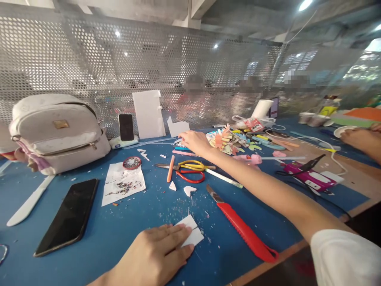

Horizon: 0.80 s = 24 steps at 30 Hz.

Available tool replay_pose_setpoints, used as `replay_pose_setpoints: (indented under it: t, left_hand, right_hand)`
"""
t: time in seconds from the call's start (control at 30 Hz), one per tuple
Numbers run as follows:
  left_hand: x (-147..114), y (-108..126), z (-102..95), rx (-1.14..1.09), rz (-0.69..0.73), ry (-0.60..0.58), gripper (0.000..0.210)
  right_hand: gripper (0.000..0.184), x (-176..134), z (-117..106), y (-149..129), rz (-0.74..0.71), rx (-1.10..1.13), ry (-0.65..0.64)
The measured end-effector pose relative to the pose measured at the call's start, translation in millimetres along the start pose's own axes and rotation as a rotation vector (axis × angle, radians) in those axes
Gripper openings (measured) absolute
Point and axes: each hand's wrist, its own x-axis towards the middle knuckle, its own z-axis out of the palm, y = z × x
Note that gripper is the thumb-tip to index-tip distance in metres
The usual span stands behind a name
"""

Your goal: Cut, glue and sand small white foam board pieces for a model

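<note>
My left hand (156, 252) lies with its fingers flat on a small white board piece (190, 234), pinning it to the table. A dark line crosses that piece. Farther off, my right hand (195, 143) reaches out with fingers extended, beside a white board offcut (177, 128) with a jagged edge; whether the fingertips touch anything is hidden. Between my hands lie scissors (190, 166) with yellow and red handles, an orange stick (170, 169) and white scraps (189, 190). A red-handled knife (241, 226) rests under my right forearm's side, blade pointing away.
A white backpack (59, 135), a black phone (70, 214) and a white plastic knife (29, 202) lie left. Paper with colourful bits (123, 186) is nearer the middle. Right are paper cuttings (229, 141), a magenta device (309, 176) with cables, and another person's hand (361, 141).
</note>
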Motion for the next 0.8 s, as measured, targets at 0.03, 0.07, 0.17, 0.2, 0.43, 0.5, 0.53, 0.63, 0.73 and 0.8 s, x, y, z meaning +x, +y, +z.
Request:
replay_pose_setpoints:
  t: [0.03, 0.07, 0.17, 0.2, 0.43, 0.5, 0.53, 0.63, 0.73, 0.8]
  left_hand:
    - [1, 0, -1.0, 0.000, -0.006, 0.004, 0.027]
    - [2, 1, -2.3, -0.005, -0.014, 0.010, 0.027]
    - [6, 3, -4.2, -0.062, -0.071, 0.026, 0.026]
    - [6, 3, -3.1, -0.092, -0.106, 0.030, 0.026]
    - [-3, 8, 9.1, -0.216, -0.276, 0.019, 0.025]
    - [-2, 8, 5.2, -0.200, -0.324, -0.051, 0.020]
    - [0, 9, 2.5, -0.184, -0.358, -0.078, 0.021]
    - [7, 8, -3.1, -0.095, -0.425, -0.090, 0.053]
    - [15, 8, -1.4, -0.031, -0.440, -0.091, 0.073]
    - [19, 10, 2.0, -0.055, -0.469, -0.100, 0.067]
  right_hand:
    - [0.028, -9, -2, -9, -0.041, 0.023, -0.008]
    - [0.027, -20, -5, -18, -0.085, 0.052, -0.020]
    - [0.023, -62, -21, -42, -0.211, 0.148, -0.099]
    - [0.020, -76, -28, -47, -0.267, 0.181, -0.145]
    - [0.016, -156, -51, -34, -0.355, 0.367, -0.350]
    - [0.019, -173, -51, -24, -0.336, 0.389, -0.387]
    - [0.026, -181, -51, -19, -0.349, 0.385, -0.405]
    - [0.053, -202, -48, -6, -0.411, 0.296, -0.413]
    - [0.050, -213, -40, 4, -0.486, 0.162, -0.311]
    - [0.038, -216, -31, 10, -0.569, 0.075, -0.192]
